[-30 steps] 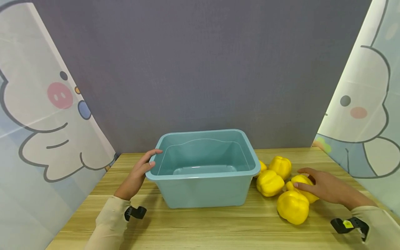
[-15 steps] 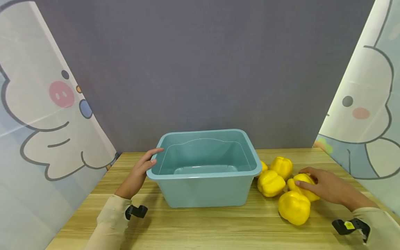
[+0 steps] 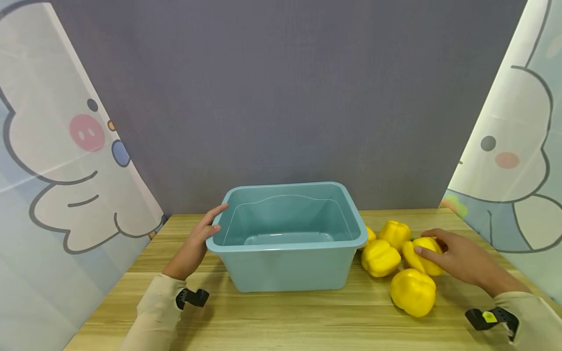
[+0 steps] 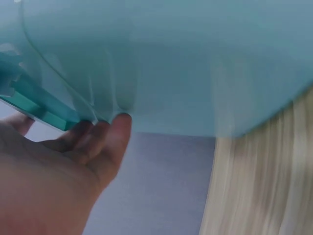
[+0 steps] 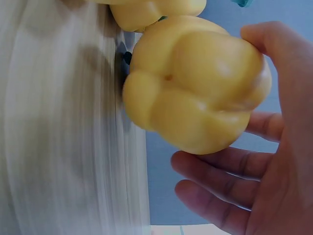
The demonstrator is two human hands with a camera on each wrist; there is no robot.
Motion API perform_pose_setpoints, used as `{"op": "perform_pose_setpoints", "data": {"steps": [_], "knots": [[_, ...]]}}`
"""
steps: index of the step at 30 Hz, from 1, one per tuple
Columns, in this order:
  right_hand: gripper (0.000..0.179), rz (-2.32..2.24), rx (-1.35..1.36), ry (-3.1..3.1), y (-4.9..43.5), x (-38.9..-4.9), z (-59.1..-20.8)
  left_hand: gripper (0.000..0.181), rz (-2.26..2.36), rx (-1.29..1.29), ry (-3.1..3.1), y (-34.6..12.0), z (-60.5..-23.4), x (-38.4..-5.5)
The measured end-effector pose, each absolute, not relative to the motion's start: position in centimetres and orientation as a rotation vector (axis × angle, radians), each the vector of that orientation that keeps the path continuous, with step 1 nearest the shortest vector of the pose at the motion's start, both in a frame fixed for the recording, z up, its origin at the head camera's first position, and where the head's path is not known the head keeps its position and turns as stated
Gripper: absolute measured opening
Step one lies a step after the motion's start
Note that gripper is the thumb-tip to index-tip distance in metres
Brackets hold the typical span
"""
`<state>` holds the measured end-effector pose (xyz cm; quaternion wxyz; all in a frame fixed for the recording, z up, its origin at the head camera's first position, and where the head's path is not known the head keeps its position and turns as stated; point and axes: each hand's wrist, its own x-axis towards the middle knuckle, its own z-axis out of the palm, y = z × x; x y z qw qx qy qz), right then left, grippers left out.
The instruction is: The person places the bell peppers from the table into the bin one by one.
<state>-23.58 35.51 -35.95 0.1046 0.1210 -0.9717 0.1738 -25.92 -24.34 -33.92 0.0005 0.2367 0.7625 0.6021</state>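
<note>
A light blue-green plastic tub (image 3: 283, 268) stands on the wooden table, with nothing inside. My left hand (image 3: 193, 245) grips its left rim: thumb and index finger lie over the edge, and in the left wrist view other fingers (image 4: 115, 142) bend up against the outer wall under the rim. My right hand (image 3: 461, 256) holds a yellow bell pepper (image 3: 422, 254), thumb on the near side and fingers round the far side. In the right wrist view that pepper (image 5: 195, 88) shows its lobed bottom, close beside the table surface.
Several more yellow bell peppers lie right of the tub: one in front (image 3: 412, 292), one nearer the tub (image 3: 380, 258), one behind (image 3: 395, 235), and one partly hidden by the tub's corner (image 3: 370, 235). A grey panel (image 3: 290, 97) rises behind the table (image 3: 281, 321).
My right hand has taken firmer hold of the bell pepper, which has turned and shifted slightly away, off the front pepper. The left hand and tub have hardly moved.
</note>
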Motion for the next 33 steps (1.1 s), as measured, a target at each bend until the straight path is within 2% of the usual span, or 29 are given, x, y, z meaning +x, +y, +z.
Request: {"op": "perform_pose_setpoints", "data": {"steps": [13,33], "knots": [[0.065,0.614,0.261,-2.839,35.1,-23.5,-35.5,0.058,1.945,0.712,2.357,-24.1,-34.0,-26.1],[0.051,0.760,0.218,-2.692,34.3,-23.3,-34.9,0.057,1.891,0.724,2.445,-24.2,-34.2,-26.1]]}}
